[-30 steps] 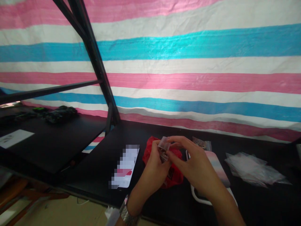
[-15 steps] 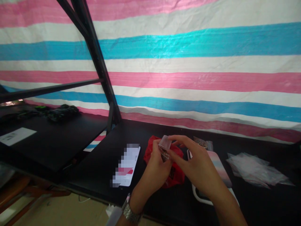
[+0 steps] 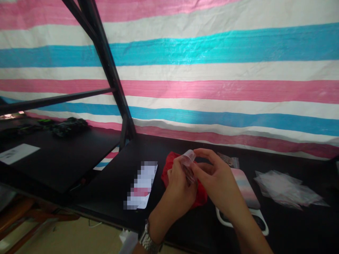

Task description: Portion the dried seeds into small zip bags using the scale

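Note:
A small clear plastic bag (image 3: 188,158) with small brownish pieces in its lower part is held up between my hands. My left hand (image 3: 180,187) is closed around its lower part, and the fingers partly hide what is inside. With thumb and fingertips, my right hand (image 3: 215,176) pinches the bag's right side near the top. Beneath both hands lies a crumpled red plastic bag (image 3: 169,164), partly covered by them. Just right of my right hand, a pastel-striped rounded flat thing (image 3: 245,185) rests on a white-framed device (image 3: 262,225).
Flat clear bags (image 3: 288,188) are piled at the right on the black table (image 3: 111,190). Behind my right hand is another small filled bag (image 3: 231,160). A phone (image 3: 148,183) lies at left. A black metal frame (image 3: 111,74) stands before a striped sheet (image 3: 212,88).
The clear bag's top has turned and now curls over toward the right. My right hand has shifted slightly, its fingers closer on the bag's side.

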A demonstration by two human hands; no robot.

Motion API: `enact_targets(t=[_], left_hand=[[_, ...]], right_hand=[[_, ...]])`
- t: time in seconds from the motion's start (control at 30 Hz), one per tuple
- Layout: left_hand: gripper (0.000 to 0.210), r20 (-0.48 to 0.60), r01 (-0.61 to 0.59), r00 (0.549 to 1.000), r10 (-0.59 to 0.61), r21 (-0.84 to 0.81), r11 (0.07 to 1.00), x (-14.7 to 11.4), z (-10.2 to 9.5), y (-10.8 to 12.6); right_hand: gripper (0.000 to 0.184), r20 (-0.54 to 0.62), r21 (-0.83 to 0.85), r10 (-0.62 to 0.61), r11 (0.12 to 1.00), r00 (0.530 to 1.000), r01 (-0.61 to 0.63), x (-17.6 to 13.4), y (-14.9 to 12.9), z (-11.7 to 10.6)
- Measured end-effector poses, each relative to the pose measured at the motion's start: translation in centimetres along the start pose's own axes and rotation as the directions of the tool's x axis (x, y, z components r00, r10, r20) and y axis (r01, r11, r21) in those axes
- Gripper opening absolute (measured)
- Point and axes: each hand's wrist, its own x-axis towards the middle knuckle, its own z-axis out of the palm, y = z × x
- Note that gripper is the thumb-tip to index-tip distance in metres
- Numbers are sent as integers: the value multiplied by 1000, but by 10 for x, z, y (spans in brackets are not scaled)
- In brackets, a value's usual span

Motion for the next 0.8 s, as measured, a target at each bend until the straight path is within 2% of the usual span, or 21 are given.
enact_targets(t=[0.1,0.2,0.23,0.3,0.4,0.5,0.57,0.63,0.73,0.8], left_hand=[[48,63,-21,998,18,39,999,-3,-1,2],[30,118,-12,993,10,14,1000,-1,-9,0],[24,97,-2,995,2,0,1000,0,-13,-1],[22,-20,23,1000,-24,-31,999,3,-22,-2],[27,-251,50,966,-60,-45,998,-1,-28,-1],[21,-351,51,936,-38,28,998,-19,-14,-2],[14,-300,11,954,19,99,995,-37,4,-5],[9,-204,-17,978,52,169,985,-57,24,-8],[8,-233,106,971,-45,258,960,-80,46,-11],[9,-216,184,969,-121,304,935,-89,53,-13]], right_hand=[[37,-21,18,-2,1000,1000,2,1,0,-2],[38,-93,16,-9,1000,996,11,5,-1,-7],[37,-128,-4,-10,1000,992,9,6,0,-9],[32,-149,-112,-17,994,989,1,7,2,-14],[19,32,-430,8,903,999,6,6,9,-20],[20,213,-695,133,717,968,54,3,16,-20],[20,257,-779,206,622,944,76,3,17,-19],[22,266,-825,223,556,938,101,5,17,-20],[23,239,-877,202,466,950,121,10,15,-27],[23,232,-893,194,430,953,130,11,15,-32]])
